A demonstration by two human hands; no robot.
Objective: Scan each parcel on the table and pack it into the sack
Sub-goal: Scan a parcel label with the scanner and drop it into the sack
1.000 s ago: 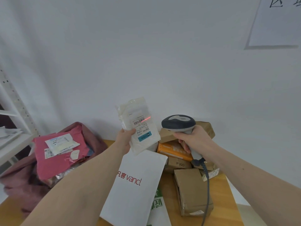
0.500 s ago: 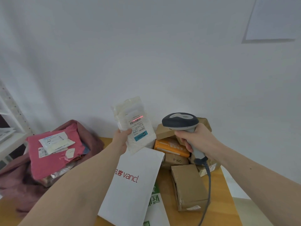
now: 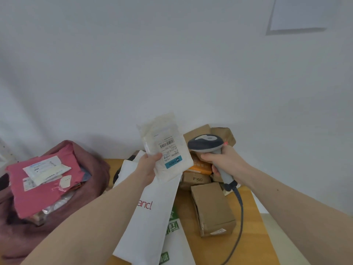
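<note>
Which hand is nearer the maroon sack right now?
Left. The left hand, holding the white parcel, is up over the table's middle, just right of the sack. The right hand, gripping the scanner, is farther right.

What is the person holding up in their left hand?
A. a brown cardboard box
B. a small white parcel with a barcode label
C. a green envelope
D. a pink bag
B: the left hand grips a small white parcel with a barcode label, held up beside the scanner in the right hand.
</note>
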